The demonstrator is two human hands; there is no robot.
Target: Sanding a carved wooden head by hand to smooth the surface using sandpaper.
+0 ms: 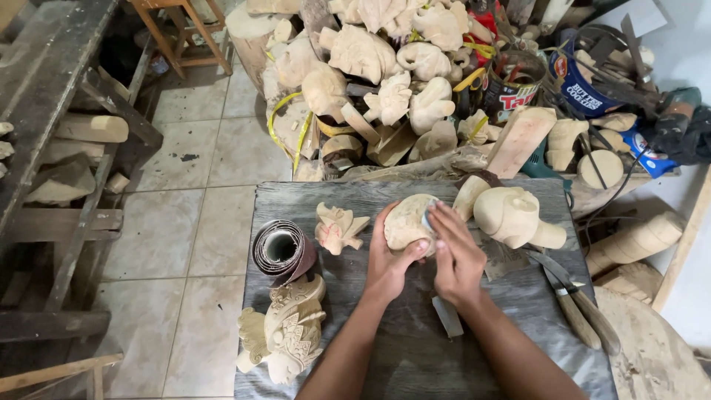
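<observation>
Behind everything rises the heap of pale rough carvings (385, 74), stacked against the wall with tins and offcuts pushed in among them. In front of it lies my grey work board (415, 341), weathered and streaked, set over the tiled floor (200, 170).

On the board's right side sits a big blank head (515, 215), smooth and unfinished (it leans toward the board's edge), with a narrower blank just beside it on the left. At the near left corner lies a finished carved mask (285, 333), its scrollwork facing up, and above it rests a roll of sandpaper (281, 248), its hollow end turned toward me. A small carved figure (337, 228) lies just right of the roll, near my left hand but apart from it.

In the middle is the rounded wooden carving (409, 222) I am working on, raised just above the board. My left hand (389, 263) cups it from below and the side, thumb wrapped up over its front, fingers closed around it. My right hand (455, 255) lies flat against its right face, fingers pressed together on a small scrap of sandpaper (428, 216), of which only an edge shows.

Two knives (574, 296) lie at the right edge, handles toward me. A small flat chisel blade (446, 315) lies between my forearms.
</observation>
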